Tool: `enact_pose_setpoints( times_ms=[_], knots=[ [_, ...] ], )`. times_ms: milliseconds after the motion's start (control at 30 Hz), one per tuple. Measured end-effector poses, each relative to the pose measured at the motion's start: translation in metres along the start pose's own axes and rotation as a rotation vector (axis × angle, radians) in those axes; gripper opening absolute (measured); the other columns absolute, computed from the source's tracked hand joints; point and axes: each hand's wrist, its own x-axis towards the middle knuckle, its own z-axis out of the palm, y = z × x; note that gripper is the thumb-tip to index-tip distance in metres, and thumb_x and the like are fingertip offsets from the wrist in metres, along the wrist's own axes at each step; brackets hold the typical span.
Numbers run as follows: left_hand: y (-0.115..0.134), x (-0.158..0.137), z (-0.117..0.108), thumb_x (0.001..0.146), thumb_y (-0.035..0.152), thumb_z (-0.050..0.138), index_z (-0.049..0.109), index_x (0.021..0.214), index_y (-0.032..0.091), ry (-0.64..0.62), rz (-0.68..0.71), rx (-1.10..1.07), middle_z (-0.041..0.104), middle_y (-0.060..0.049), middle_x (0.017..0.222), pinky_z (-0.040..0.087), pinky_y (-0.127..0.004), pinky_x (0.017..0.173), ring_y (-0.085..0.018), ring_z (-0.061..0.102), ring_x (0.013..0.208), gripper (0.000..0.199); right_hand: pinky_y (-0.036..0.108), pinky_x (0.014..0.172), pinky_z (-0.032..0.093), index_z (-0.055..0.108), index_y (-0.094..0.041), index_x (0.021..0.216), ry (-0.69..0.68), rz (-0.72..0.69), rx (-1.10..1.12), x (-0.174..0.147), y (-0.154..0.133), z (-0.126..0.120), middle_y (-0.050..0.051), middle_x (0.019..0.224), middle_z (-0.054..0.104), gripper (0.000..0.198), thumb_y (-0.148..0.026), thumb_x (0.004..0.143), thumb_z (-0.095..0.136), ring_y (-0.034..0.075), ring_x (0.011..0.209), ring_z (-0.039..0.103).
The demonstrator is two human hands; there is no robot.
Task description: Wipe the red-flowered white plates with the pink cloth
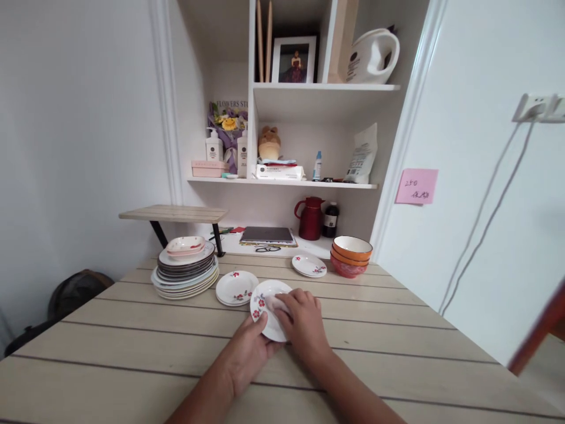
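My left hand [251,347] grips the lower left rim of a small white plate [277,331] with red flowers, thumb on top and fingers beneath. The plate is raised and tilted toward me. My right hand [304,321] is closed on a pale, crumpled cloth or tissue [274,304], pressed against the plate's face. Just left of it, a short stack of matching flowered plates [236,287] lies on the table. More flowered plates [309,265] rest farther back to the right.
A tall stack of plates [185,272] topped by small dishes stands at left, near a low wooden riser [174,214]. Stacked orange and red bowls [351,254] sit at the right rear. Behind are a laptop [268,234], glasses [268,249], a red jug [311,219] and white shelves [309,184].
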Motion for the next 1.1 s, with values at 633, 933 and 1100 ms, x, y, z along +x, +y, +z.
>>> enact_pose_setpoints(
  times_ms=[633, 933, 1100],
  knots=[
    [0.009, 0.001, 0.0, 0.083, 0.035, 0.069, 0.055, 0.132, 0.019, 0.011, 0.054, -0.014, 0.069, -0.012, 0.119, 0.045, -0.038, 0.096, -0.027, 0.063, 0.11, 0.053, 0.041, 0.08, 0.053, 0.062, -0.018, 0.117, -0.47, 0.886, 1.534, 0.006, 0.02, -0.028, 0.013, 0.111, 0.067, 0.062, -0.069, 0.083, 0.051, 0.023, 0.086, 0.067],
    [0.008, 0.001, 0.003, 0.077, 0.036, 0.075, 0.055, 0.129, 0.015, 0.073, 0.022, 0.088, 0.068, -0.016, 0.118, 0.043, -0.039, 0.097, -0.03, 0.061, 0.112, 0.06, 0.035, 0.086, 0.053, 0.063, -0.011, 0.108, -0.387, 0.978, 1.708, -0.007, -0.002, -0.014, 0.011, 0.097, 0.074, 0.028, -0.029, 0.087, 0.062, 0.021, 0.086, 0.07],
    [-0.002, 0.012, -0.009, 0.068, 0.029, 0.081, 0.036, 0.145, 0.027, 0.212, 0.174, 0.207, 0.058, -0.013, 0.133, 0.045, -0.037, 0.093, -0.03, 0.058, 0.114, 0.089, 0.039, 0.083, 0.055, 0.061, -0.013, 0.106, -0.263, 1.137, 1.733, -0.005, 0.002, -0.01, 0.009, 0.086, 0.074, 0.021, -0.024, 0.089, 0.055, 0.022, 0.08, 0.071]
  ],
)
